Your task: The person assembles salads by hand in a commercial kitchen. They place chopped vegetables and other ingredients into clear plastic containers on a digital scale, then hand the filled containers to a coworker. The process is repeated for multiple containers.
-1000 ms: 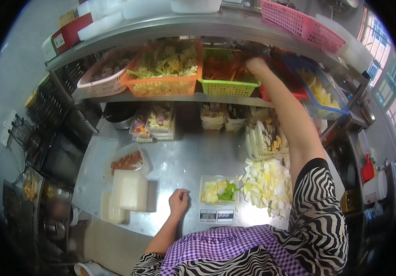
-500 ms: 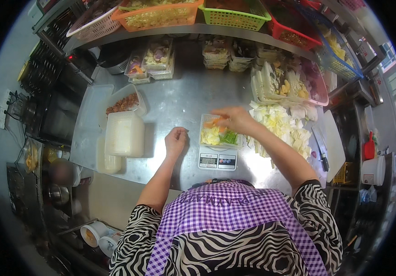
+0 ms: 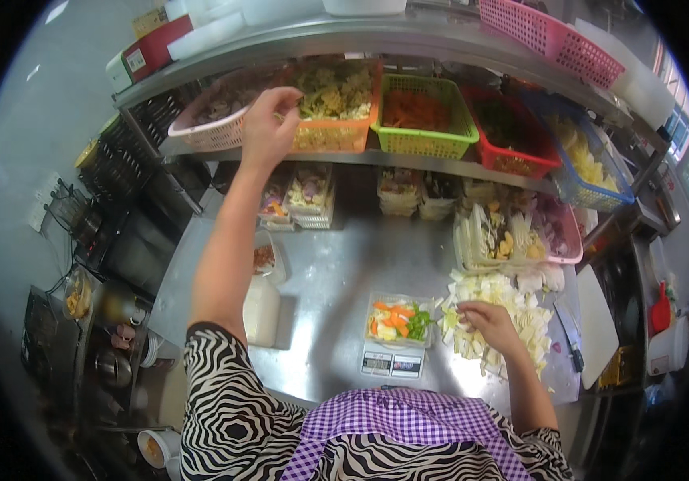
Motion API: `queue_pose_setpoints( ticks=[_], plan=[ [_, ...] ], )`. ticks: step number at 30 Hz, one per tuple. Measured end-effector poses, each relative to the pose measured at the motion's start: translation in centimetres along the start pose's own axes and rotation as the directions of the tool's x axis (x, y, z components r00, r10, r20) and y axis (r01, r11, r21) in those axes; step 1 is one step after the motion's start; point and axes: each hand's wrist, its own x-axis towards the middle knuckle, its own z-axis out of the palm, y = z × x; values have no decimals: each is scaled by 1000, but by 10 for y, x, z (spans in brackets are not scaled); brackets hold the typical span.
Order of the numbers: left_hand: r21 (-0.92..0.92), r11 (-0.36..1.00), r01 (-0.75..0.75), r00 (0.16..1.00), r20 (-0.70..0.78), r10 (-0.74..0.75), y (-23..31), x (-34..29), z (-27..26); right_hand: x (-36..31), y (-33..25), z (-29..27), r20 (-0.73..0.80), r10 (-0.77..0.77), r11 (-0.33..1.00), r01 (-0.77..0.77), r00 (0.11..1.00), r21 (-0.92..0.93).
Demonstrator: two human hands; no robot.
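My left hand (image 3: pixel 269 131) is raised to the shelf, at the left edge of an orange basket (image 3: pixel 330 138) of yellow-green floret-like vegetables (image 3: pixel 340 90). Its fingers are curled together; what they hold, if anything, cannot be made out. Down on the steel table, my right hand (image 3: pixel 490 326) is over a pile of chopped cabbage (image 3: pixel 522 319), thumb and fingers closed, their contents unclear. Left of that hand, a clear plastic container (image 3: pixel 399 342) rests on a digital kitchen scale (image 3: pixel 392 363). Inside are orange carrot slices (image 3: pixel 396 315), pale yellow pieces and chopped greens (image 3: pixel 419 324).
Along the shelf are white, green (image 3: pixel 425 144), red (image 3: pixel 521 164) and blue (image 3: pixel 601 192) baskets. Filled containers (image 3: pixel 310 216) stand beneath it. A knife (image 3: pixel 570 337) lies beside a white cutting board (image 3: pixel 597 321) at right. A whitish tub (image 3: pixel 261 313) stands at left.
My left hand has risen from the table to the shelf's orange basket. My right hand has left the container for the cabbage pile. Carrot slices now lie in the container. The view has tilted up.
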Motion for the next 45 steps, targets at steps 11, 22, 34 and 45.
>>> queue_pose_setpoints(
  ticks=[11, 22, 34, 45],
  plan=[
    [693, 720, 33, 675, 516, -527, -46, 85, 86, -29, 62, -1, -115, 144, 978, -123, 983, 171],
    [-126, 668, 734, 680, 129, -722, -59, 75, 21, -25, 46, -1, -141, 66, 980, -37, 988, 197],
    [-809, 225, 543, 813, 441, -379, 2, 0, -4, 26, -40, 27, -28, -186, 962, 188, 982, 196],
    [-206, 255, 945, 306, 834, -459, 71, -283, 84, 68, -2, 76, 204, 83, 987, -110, 976, 121]
  ],
)
